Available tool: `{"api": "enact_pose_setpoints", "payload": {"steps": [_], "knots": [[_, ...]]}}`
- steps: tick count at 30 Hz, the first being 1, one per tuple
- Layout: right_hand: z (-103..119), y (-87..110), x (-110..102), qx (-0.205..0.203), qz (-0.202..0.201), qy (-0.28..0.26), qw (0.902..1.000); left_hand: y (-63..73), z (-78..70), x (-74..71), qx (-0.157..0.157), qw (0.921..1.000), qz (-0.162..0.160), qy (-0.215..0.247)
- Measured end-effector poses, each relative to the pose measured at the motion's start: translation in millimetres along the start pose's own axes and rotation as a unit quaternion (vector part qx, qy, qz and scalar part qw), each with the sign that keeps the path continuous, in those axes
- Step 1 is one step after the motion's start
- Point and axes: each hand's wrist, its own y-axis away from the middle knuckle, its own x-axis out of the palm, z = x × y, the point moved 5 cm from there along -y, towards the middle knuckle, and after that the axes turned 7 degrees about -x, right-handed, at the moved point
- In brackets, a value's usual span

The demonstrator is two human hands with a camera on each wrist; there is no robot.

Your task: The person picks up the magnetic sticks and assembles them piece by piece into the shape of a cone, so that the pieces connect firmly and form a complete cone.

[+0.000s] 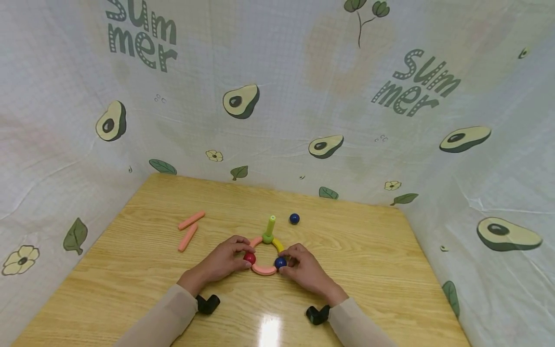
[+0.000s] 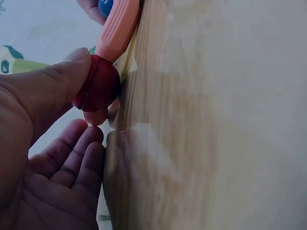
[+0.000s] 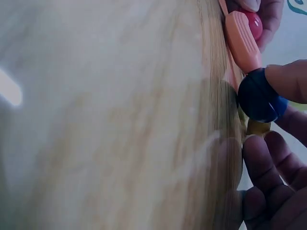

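Observation:
A small ring of toy pieces lies on the table. My left hand (image 1: 223, 260) pinches its red ball (image 1: 249, 259) between thumb and fingers. Opposite, the thumb and fingers of my right hand (image 1: 307, 271) grip a dark blue ball (image 1: 280, 262). A curved pink piece (image 1: 264, 271) joins these two balls at the near side; its grooved side shows in the left wrist view. At the far side a green ball (image 1: 267, 238) carries an upright light-green rod (image 1: 270, 225). From it a curved yellow piece (image 1: 278, 245) runs toward the blue ball, and another curved pink piece (image 1: 256, 241) toward the red one.
Two straight pink sticks, a farther stick (image 1: 191, 220) and a nearer stick (image 1: 188, 237), lie to the left on the wooden table (image 1: 373, 270). Behind the ring sits a loose blue ball (image 1: 294, 219). A printed white cloth (image 1: 277, 120) hangs around the table's back and sides.

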Motion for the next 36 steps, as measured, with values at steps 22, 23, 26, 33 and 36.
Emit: {"api": "enact_pose_setpoints", "payload": {"steps": [22, 23, 26, 33, 36], "knots": [[0, 0.1, 0, -0.022, 0.026, -0.007, 0.9994, -0.4, 4.4, -4.9, -0.016, 0.9998, 0.014, -0.001], [0, 0.1, 0, -0.023, 0.027, -0.006, 0.9994, -0.6, 4.6, -4.9, -0.018, 0.9997, 0.015, 0.003], [0, -0.2, 0, -0.027, 0.028, -0.003, 0.9992, -0.9, 5.3, -5.4, -0.022, 0.9996, 0.017, 0.011], [0, -0.1, 1, -0.028, 0.029, -0.002, 0.9992, -2.4, 9.3, -5.7, -0.029, 0.9990, 0.014, 0.030], [0, 0.0, 1, -0.027, 0.026, 0.000, 0.9993, -2.5, 10.7, -5.8, -0.032, 0.9984, 0.013, 0.045]]}}
